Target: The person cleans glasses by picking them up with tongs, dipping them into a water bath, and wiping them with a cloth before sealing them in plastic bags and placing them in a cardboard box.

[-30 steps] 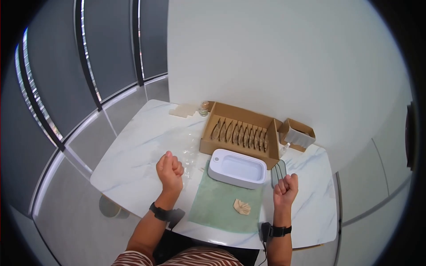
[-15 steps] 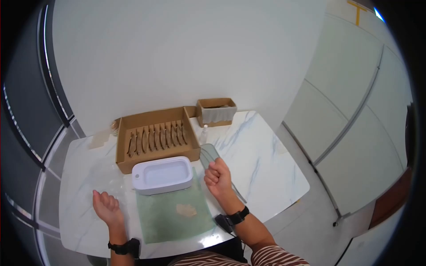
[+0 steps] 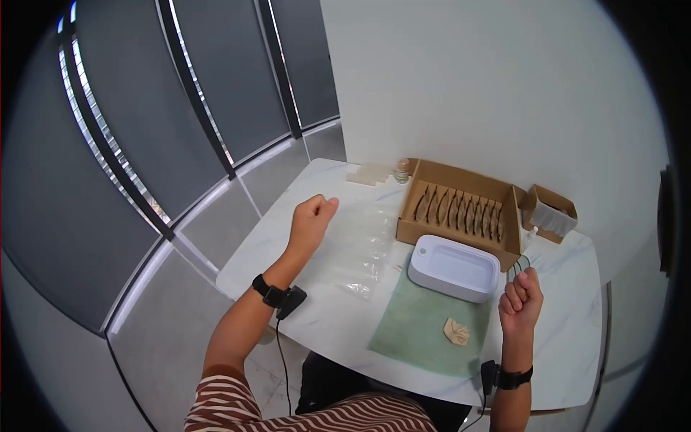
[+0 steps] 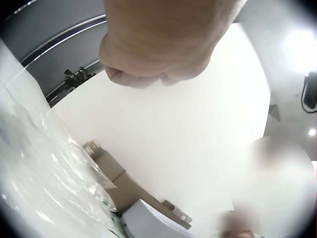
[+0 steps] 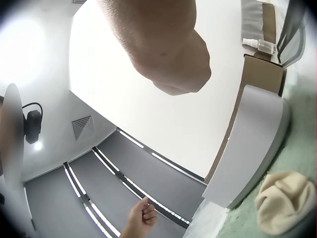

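My left hand [image 3: 312, 220] is raised over the left part of the table, fingers curled into a fist around nothing. Below and beside it lies clear plastic film [image 3: 363, 245]. My right hand [image 3: 521, 301], also a fist with nothing in it, is held up right of the white tub [image 3: 452, 268]. In the left wrist view the left hand [image 4: 153, 49] is seen from the wrist side; the right wrist view shows the right hand [image 5: 181, 64] likewise. A crumpled beige cloth [image 3: 455, 331] rests on the green mat [image 3: 410, 327].
Behind the tub stands a cardboard box [image 3: 461, 236] with several slim brown items in a row. A smaller box [image 3: 553, 210], a small spray bottle [image 3: 530, 236] and a glass jar [image 3: 402, 171] are near the wall. Flat beige pieces [image 3: 368, 173] lie at the back left.
The head view swung right, then back left. Against the earlier frames, my left hand is higher and farther forward, near the film's upper left. Both hands remain fisted; the objects on the table look unmoved.
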A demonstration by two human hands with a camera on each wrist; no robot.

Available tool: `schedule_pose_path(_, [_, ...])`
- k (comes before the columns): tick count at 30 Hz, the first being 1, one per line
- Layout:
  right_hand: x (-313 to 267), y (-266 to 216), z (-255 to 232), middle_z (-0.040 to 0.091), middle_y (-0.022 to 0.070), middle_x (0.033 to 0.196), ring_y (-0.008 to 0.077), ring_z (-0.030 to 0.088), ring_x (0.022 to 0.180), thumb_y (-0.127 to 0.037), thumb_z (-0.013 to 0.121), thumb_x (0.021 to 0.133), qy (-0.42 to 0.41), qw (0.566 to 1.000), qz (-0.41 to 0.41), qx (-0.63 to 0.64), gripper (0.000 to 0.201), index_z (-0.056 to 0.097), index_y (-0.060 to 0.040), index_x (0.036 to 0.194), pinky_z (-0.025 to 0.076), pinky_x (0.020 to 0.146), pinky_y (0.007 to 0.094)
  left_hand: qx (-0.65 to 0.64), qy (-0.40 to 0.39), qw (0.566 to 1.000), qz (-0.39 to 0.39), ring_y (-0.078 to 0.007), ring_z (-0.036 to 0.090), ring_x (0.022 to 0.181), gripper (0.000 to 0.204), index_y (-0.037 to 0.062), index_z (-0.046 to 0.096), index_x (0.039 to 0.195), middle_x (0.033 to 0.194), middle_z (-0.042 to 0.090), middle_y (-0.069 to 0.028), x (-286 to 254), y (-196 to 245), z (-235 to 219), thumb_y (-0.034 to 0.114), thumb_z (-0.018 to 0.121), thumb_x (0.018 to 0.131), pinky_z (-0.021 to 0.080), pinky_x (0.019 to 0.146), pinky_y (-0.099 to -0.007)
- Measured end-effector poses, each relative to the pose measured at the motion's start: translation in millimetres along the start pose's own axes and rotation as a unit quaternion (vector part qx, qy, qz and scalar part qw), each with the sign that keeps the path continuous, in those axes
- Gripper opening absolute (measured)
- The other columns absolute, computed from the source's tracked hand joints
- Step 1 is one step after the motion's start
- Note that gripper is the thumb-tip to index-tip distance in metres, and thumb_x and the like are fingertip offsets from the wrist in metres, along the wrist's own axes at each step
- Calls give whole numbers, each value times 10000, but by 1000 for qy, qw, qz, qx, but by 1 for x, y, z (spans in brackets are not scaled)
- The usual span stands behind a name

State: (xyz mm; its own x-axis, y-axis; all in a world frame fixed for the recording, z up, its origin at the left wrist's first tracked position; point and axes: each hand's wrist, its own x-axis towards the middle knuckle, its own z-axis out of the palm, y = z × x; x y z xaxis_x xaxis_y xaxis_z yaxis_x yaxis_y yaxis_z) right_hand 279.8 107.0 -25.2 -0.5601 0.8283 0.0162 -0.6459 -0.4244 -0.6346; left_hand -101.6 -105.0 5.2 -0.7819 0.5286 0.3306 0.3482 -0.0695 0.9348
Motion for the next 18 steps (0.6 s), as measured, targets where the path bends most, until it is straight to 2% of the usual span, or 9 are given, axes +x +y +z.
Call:
schedule_pose_path(2, [-3, 1, 28, 269, -88, 558, 30, 255, 391, -71, 563, 973, -6, 999, 2, -43, 364, 327, -196, 727, 220, 321, 204, 159, -74, 979, 105, -77, 430, 563, 383, 58, 488, 709, 622, 437, 30, 10, -5, -6, 259, 677, 974, 354, 516, -270])
schedule_pose_path(4, [-5, 3, 56, 284, -87, 567, 26, 271, 400, -64, 582, 939, -50, 984, 21, -169, 354, 323, -191, 733, 216, 332, 211, 209, -107, 967, 101, -106, 483, 608, 332, 42, 527, 738, 653, 486, 8, 11, 1, -7, 237, 689, 952, 401, 567, -289])
schedule_pose_path(6, [-3, 12, 74, 293, -82, 569, 32, 282, 403, -52, 592, 920, -70, 977, 26, -198, 352, 326, -189, 734, 214, 339, 214, 252, -142, 952, 98, -135, 537, 653, 284, 26, 565, 766, 685, 535, -15, 17, -2, -7, 216, 701, 929, 449, 619, -308])
schedule_pose_path(8, [-3, 20, 91, 301, -78, 571, 37, 293, 407, -41, 601, 901, -89, 969, 25, -229, 351, 329, -187, 734, 212, 347, 218, 309, -160, 919, 183, -215, 628, 766, 174, 33, 655, 834, 821, 646, -75, 30, -9, -4, 190, 704, 893, 505, 709, -361])
schedule_pose_path(12, [-9, 31, 119, 339, -54, 543, 57, 276, 395, 3, 651, 864, -102, 964, 29, -242, 439, 296, -181, 682, 193, 362, 238, 366, -201, 898, 141, -297, 664, 900, 148, 66, 729, 957, 989, 705, -102, 70, -7, 7, 189, 702, 879, 524, 799, -400])
schedule_pose_path(14, [-12, 37, 119, 346, -50, 538, 59, 273, 390, -1, 662, 861, -108, 963, 24, -246, 445, 296, -177, 679, 196, 362, 240, 376, -270, 872, 160, -317, 669, 980, 237, 80, 743, 1066, 1037, 711, -120, 83, -15, 14, 212, 726, 869, 535, 845, -418])
schedule_pose_path(15, [-14, 39, 118, 350, -50, 539, 59, 279, 394, -2, 665, 861, -107, 962, 22, -250, 449, 295, -175, 675, 199, 363, 239, 369, -274, 873, 161, -317, 669, 980, 237, 80, 743, 1066, 1037, 711, -120, 84, -19, 16, 212, 726, 869, 535, 845, -418])
schedule_pose_path(17, [-16, 42, 115, 349, -51, 539, 59, 279, 394, -2, 664, 862, -90, 962, 24, -256, 450, 295, -177, 674, 199, 364, 239, 391, -365, 821, 199, -332, 652, 1047, 310, 80, 739, 1113, 1096, 705, -136, 81, -25, 22, 226, 769, 840, 537, 903, -428])
schedule_pose_path(18, [-17, 43, 112, 349, -51, 540, 58, 279, 395, -3, 664, 864, -81, 963, 30, -256, 451, 295, -179, 673, 199, 365, 239, 387, -370, 820, 203, -332, 652, 1047, 310, 80, 739, 1113, 1096, 705, -136, 78, -27, 25, 226, 769, 840, 537, 903, -428])
